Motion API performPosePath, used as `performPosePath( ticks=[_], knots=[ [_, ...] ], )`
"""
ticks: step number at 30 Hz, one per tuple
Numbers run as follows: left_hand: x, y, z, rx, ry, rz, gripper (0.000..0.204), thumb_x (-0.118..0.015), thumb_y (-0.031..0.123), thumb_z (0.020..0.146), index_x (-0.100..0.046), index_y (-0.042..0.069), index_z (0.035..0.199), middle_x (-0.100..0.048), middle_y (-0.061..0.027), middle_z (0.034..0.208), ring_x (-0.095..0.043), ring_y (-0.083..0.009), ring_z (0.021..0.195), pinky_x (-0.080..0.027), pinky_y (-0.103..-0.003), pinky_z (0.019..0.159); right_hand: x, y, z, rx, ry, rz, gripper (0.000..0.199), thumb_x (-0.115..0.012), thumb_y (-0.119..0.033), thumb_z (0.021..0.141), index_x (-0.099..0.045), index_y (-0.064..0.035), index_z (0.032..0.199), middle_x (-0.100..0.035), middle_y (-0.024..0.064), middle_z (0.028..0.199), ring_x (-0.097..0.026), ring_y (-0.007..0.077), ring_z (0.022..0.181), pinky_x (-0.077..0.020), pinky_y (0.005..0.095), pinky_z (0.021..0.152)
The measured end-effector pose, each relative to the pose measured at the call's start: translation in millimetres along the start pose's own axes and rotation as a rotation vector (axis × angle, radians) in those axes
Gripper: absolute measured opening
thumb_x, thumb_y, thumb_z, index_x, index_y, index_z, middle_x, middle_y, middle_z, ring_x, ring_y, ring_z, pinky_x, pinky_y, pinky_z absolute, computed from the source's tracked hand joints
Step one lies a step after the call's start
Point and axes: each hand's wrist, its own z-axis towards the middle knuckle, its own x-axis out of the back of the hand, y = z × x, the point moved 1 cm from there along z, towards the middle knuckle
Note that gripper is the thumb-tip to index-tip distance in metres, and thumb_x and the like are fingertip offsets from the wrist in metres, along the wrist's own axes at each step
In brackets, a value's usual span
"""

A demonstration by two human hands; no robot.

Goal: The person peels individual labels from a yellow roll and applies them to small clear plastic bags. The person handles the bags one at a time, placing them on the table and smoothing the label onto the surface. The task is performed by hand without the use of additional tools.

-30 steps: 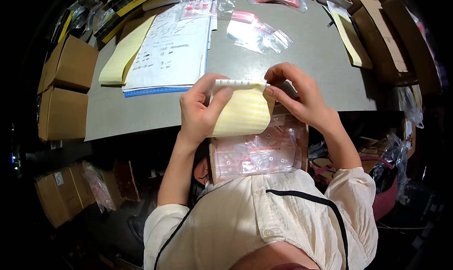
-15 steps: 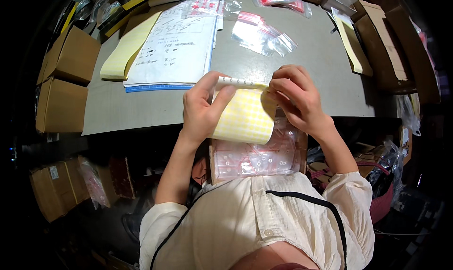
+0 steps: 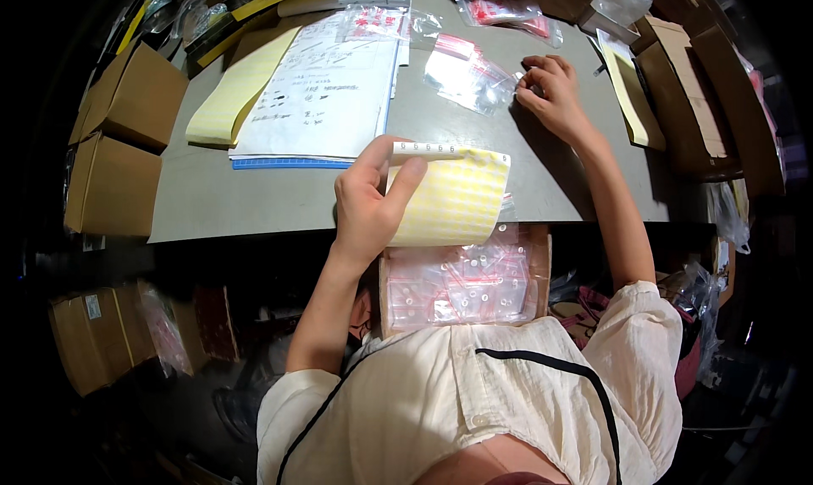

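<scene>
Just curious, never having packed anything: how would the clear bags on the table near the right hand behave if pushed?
The clear bags look thin and see-through, so probably light and floppy. Their glossy shine suggests slipperiness; lying overlapped, they might fan apart.

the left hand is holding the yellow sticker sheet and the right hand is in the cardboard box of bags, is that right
One part is wrong: in the head view the right hand is by the loose clear bags on the table, not in the cardboard box. The left hand does hold the yellow sticker sheet.
</scene>
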Motion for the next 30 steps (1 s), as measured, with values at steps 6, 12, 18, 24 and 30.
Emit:
performPosePath(
  ticks=[6, 12, 18, 24, 30],
  knots=[
    [2, 8, -3, 0.023, 0.049, -0.044, 0.02, -0.07, 0.013, 0.098, -0.067, -0.002, 0.11, -0.059, 0.0037, 0.071, -0.045, -0.001, 0.062, -0.034, -0.023, 0.055, 30, 10, 8, -0.295, -0.168, 0.067, 0.037, -0.079, -0.039, 0.087, -0.071, -0.0059, 0.101, -0.063, 0.0151, 0.127, -0.048, 0.0324, 0.123, -0.0425, 0.0426, 0.105],
    [6, 17, -8, -0.001, 0.039, -0.173, 0.02, -0.068, 0.01, 0.1, -0.064, -0.003, 0.114, -0.07, -0.0035, 0.09, -0.061, -0.0045, 0.077, -0.046, -0.021, 0.066, 63, -33, -24, -0.228, -0.51, 0.25, 0.029, -0.081, -0.022, 0.087, -0.07, 0.0028, 0.097, -0.066, 0.0091, 0.084, -0.064, 0.0186, 0.081, -0.0521, 0.0334, 0.076],
    [7, 18, -5, 0.024, 0.021, -0.248, 0.02, -0.067, 0.009, 0.101, -0.063, -0.004, 0.114, -0.069, -0.004, 0.093, -0.06, -0.0048, 0.08, -0.046, -0.021, 0.069, 100, -104, -53, 0.101, -0.892, 0.298, 0.04, -0.084, -0.036, 0.088, -0.073, 0.0004, 0.101, -0.073, 0.0111, 0.101, -0.068, 0.0246, 0.092, -0.0537, 0.0362, 0.083],
    [9, 21, -6, 0.033, -0.018, -0.203, 0.018, -0.068, 0.009, 0.1, -0.064, -0.003, 0.113, -0.068, -0.0027, 0.089, -0.06, -0.0045, 0.079, -0.046, -0.021, 0.069, 86, -121, -52, -0.025, -0.311, 0.732, 0.025, -0.077, -0.017, 0.096, -0.07, 0.0015, 0.111, -0.073, 0.0071, 0.102, -0.069, 0.0152, 0.097, -0.0548, 0.0334, 0.09],
    [9, 20, -8, 0.04, -0.049, -0.175, 0.014, -0.066, 0.01, 0.103, -0.064, -0.001, 0.111, -0.064, 0.0014, 0.087, -0.053, -0.0019, 0.075, -0.04, -0.018, 0.067, 68, -132, -57, 0.223, -0.115, 0.563, 0.015, -0.071, 0.0, 0.088, -0.065, -0.0009, 0.102, -0.069, 0.0115, 0.094, -0.07, 0.0252, 0.085, -0.0566, 0.0354, 0.077]
  ],
)
